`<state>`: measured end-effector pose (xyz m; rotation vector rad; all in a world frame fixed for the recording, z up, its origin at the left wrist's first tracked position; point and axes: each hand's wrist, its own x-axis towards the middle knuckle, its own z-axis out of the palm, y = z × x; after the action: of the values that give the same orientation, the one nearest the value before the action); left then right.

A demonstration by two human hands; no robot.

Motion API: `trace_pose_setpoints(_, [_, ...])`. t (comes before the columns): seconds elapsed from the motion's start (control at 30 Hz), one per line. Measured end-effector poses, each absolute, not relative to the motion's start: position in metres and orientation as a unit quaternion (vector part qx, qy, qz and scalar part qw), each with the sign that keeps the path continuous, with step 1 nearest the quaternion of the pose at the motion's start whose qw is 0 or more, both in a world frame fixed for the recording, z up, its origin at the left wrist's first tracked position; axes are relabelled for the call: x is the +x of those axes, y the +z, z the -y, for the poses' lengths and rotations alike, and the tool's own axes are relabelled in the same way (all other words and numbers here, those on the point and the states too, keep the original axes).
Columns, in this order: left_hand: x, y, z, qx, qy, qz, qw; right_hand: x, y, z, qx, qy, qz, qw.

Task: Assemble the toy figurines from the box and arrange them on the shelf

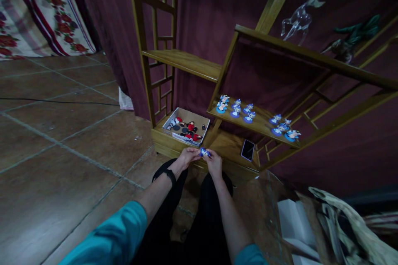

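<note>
Between my two hands, just in front of the low shelf, is a small blue-and-white figurine (204,152). My left hand (189,156) pinches it from the left and my right hand (214,161) grips it from the right. Fingers cover part of it, so its details are hard to see. Just beyond my left hand stands an open cardboard box (205,136) holding several red, black and white figurines (190,126). On the raised shelf (261,126) similar blue-and-white figurines (235,111) stand upright in groups, with more figurines (276,130) towards its right end.
A phone (248,150) lies on the lower shelf board, right of my hands. Wooden shelf posts (139,41) rise at the left. A clear horse-like ornament (297,18) and a green ornament (354,37) stand above. White boxes (295,223) and cloth lie on the floor at right.
</note>
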<state>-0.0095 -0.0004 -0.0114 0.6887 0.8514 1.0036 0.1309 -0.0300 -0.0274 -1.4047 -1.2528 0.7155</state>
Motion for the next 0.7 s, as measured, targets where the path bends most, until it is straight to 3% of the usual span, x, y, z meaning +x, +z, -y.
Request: trace_pose_setpoints(0.7, [-0.0046,-0.0118,0.0051,0.273,0.45,-0.359,0.771,0.1253,-0.0265,0.0304,-0.588,0.287,0.515,0.554])
